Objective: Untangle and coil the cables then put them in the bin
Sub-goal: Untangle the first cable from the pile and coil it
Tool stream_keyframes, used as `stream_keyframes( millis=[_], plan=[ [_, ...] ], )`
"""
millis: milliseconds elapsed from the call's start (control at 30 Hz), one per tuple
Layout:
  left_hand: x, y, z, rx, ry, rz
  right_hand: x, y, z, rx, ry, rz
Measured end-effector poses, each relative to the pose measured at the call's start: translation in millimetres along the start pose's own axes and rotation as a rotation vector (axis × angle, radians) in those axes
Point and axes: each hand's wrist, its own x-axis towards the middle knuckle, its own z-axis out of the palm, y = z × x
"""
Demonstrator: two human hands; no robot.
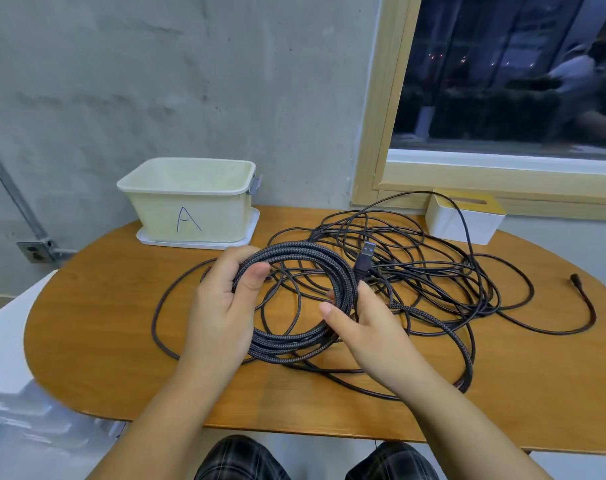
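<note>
The fingers (256,271) of the left hand (218,306) are curled round the left side of a thick rope-like cable coil (294,303), with the thumb on top. The right hand (367,327) holds the right side of the same coil, its fingers tucked behind the loops and its thumb sticking out loose.

The big wooden table (104,323) holds everything. On it sits a wide messy pile of thin black cable (416,268), spread behind and under the coil. That pile looks like the biggest job left; it is still all knotted up.

The bin (190,206), marked with an A, stands at the back left of the table, well apart from the hands. I can see nothing in it from here.

The coil looks almost finished. Only a short tail and its plug (364,259) stick up by the right hand. So I think one cable is nearly wound, none is put away, and the thin one is not begun.
</note>
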Motion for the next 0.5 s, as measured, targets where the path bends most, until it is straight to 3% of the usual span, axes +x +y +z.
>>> stream_keyframes(
  millis=[200,300,433,500],
  plan=[
    [-1.8,-20.0,-4.9,0.054,-0.165,-0.045,2.1,5.6,-2.5,-0.065,-0.018,-0.047],
    [-2.4,-29.6,-12.7,0.199,-0.243,-0.017,4.4,9.7,-4.7,-0.168,-0.030,-0.048],
    [-3.8,-31.4,-10.1,0.528,-0.379,0.130,6.4,9.3,-5.8,-0.367,-0.095,0.018],
    [-4.5,-29.3,-3.3,0.692,-0.348,0.299,6.1,6.7,-2.9,-0.521,-0.150,0.015]
  ],
)
